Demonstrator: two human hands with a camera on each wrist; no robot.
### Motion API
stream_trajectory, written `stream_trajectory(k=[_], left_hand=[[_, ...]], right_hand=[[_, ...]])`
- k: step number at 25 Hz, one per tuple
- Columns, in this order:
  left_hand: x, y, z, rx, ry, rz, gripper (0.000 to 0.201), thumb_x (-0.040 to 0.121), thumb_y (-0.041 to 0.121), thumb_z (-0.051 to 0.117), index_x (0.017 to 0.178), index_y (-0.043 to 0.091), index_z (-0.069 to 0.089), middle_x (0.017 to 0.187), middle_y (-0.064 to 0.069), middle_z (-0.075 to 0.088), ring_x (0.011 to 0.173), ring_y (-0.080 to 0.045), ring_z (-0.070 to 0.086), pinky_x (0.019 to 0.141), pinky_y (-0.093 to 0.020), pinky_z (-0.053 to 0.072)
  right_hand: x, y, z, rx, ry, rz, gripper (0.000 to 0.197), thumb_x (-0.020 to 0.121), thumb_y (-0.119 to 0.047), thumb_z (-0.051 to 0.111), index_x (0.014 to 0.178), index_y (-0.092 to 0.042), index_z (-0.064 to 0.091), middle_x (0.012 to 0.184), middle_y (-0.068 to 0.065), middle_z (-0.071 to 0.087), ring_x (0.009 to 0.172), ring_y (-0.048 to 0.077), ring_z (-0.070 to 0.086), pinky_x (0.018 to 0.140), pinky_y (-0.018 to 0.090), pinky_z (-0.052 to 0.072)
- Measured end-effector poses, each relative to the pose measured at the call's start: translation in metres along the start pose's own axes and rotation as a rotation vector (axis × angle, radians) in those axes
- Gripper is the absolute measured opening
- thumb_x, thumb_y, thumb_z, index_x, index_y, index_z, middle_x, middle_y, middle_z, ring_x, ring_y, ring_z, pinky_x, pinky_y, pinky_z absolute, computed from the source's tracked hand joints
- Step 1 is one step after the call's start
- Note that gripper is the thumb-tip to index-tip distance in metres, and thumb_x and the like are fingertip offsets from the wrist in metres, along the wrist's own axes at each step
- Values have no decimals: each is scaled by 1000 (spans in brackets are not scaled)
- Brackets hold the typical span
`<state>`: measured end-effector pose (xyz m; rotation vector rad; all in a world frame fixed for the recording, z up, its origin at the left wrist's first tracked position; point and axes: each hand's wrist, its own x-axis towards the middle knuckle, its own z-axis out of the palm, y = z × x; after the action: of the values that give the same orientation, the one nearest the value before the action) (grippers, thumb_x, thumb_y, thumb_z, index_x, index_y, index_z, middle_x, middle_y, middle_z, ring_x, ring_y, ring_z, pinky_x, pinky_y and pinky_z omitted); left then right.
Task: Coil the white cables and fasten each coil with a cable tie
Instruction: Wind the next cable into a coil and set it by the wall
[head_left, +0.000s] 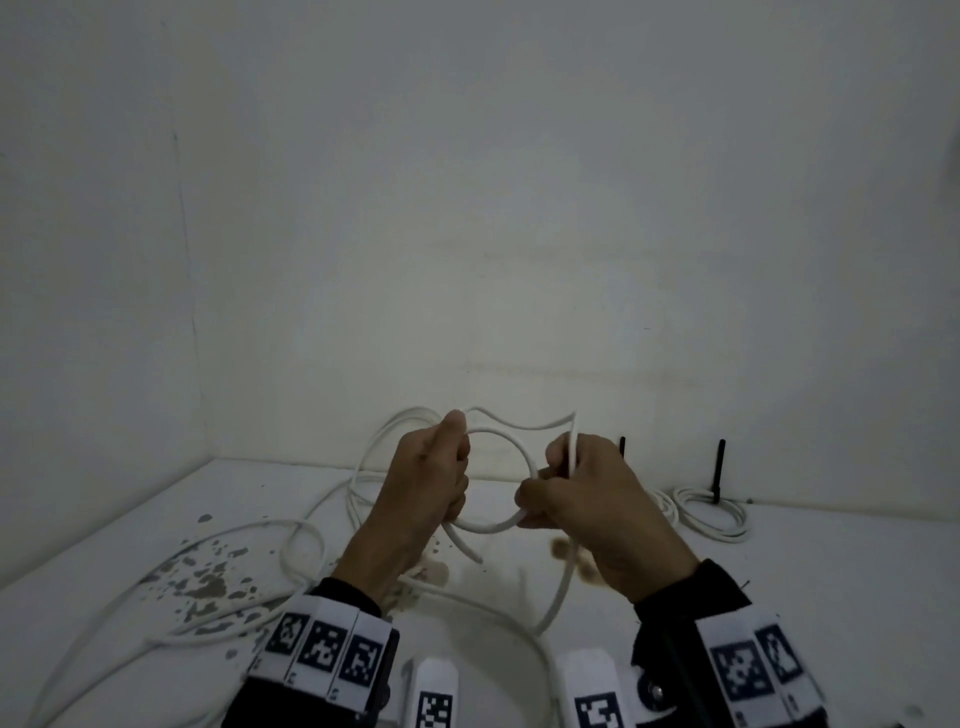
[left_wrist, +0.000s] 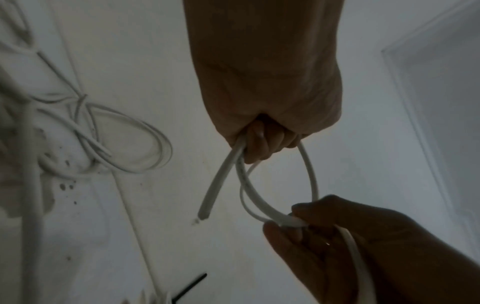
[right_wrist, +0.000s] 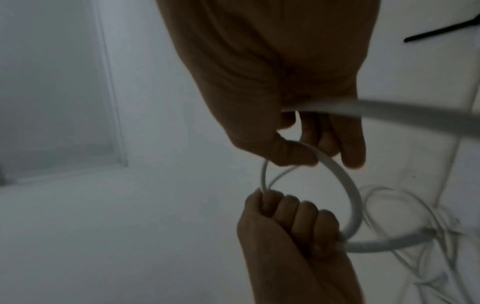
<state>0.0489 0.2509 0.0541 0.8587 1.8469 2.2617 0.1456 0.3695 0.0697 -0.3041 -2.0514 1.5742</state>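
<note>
Holding one loop of the white cable (head_left: 511, 519) up between my two hands, above the white table (head_left: 779, 571). My left hand (head_left: 426, 488) sits at nine o'clock on the loop, all its fingers (right_wrist: 293, 209) curled tight into a fist around the strands, and the cut end (left_wrist: 205, 214) pokes out below that fist. My right hand (head_left: 582, 499) is at three o'clock, thumb and fingers (right_wrist: 348, 148) pinching the curve while another run of cable crosses my palm and trails away. Behind my left hand, toward eleven o'clock, more slack cable (head_left: 249, 535) lies looped on the table. At two o'clock a finished coil (head_left: 711, 514) rests by the wall with a black cable tie (head_left: 719, 467) standing up from it.
</note>
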Motion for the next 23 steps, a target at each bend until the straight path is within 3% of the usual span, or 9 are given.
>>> stream_trajectory(k=[2, 4, 6, 8, 11, 15, 18, 20, 23], left_hand=[[-1, 0, 1, -49, 11, -21, 46, 104, 31, 38, 59, 20, 33, 46, 5, 21, 40, -10, 15, 43, -23, 15], [2, 2, 1, -192, 51, -98, 47, 103, 31, 39, 57, 21, 33, 45, 6, 19, 38, -9, 12, 40, -20, 13], [6, 6, -4, -354, 86, -165, 49, 103, 30, 39, 55, 22, 33, 42, 7, 18, 33, -7, 12, 38, -17, 11], [8, 9, -14, -492, 71, -222, 50, 102, 30, 38, 52, 23, 33, 39, 8, 17, 29, -5, 13, 37, -14, 9], [8, 6, -13, -510, 5, -285, 52, 101, 31, 39, 50, 23, 33, 38, 9, 17, 27, -5, 13, 36, -12, 9], [1, -8, 12, -112, 15, -128, 45, 103, 32, 37, 60, 19, 35, 44, 6, 22, 36, -9, 17, 40, -18, 16], [-1, -16, 15, 237, 58, 124, 46, 104, 40, 33, 65, 15, 38, 48, 5, 29, 43, -12, 27, 43, -26, 24], [-2, -17, 15, 336, 66, 221, 48, 104, 41, 33, 64, 14, 39, 48, 7, 31, 44, -11, 29, 44, -25, 26], [-2, -16, 18, 429, 63, 324, 49, 103, 37, 33, 60, 15, 40, 41, 10, 34, 41, -5, 32, 45, -19, 29]], right_hand=[[-3, -2, 5, -140, 44, -83, 27, 80, -12, 70, 79, -14, 43, 68, 4, 52, 62, 20, 59, 68, 47, 61], [-8, -8, 2, -348, -94, -63, 24, 93, -35, 58, 83, -17, 45, 71, -2, 52, 63, 15, 53, 62, 36, 50], [-7, -5, -10, -623, -258, -23, 29, 102, -36, 39, 81, -17, 43, 78, -1, 51, 73, 18, 53, 65, 30, 37], [1, 5, -25, -749, -173, -37, 29, 104, -29, 40, 82, -11, 47, 80, 3, 56, 72, 20, 61, 60, 27, 39], [7, 15, -24, -223, 16, 44, 27, 102, -21, 51, 89, 1, 60, 72, 11, 63, 46, 18, 62, 46, 26, 46], [5, 4, -5, 305, -75, 255, 34, 101, -34, 52, 96, -7, 72, 88, 9, 76, 73, 21, 73, 69, 36, 50], [4, -3, -5, 270, -140, 284, 32, 92, -42, 62, 91, -13, 76, 94, 4, 73, 83, 19, 67, 80, 41, 53], [1, -3, -1, 242, -83, 244, 19, 87, -32, 72, 93, -14, 76, 102, 3, 71, 91, 20, 66, 84, 45, 56], [1, 2, 8, 370, -53, 254, 14, 90, -21, 69, 96, -9, 74, 102, 3, 76, 97, 21, 69, 85, 46, 56]])
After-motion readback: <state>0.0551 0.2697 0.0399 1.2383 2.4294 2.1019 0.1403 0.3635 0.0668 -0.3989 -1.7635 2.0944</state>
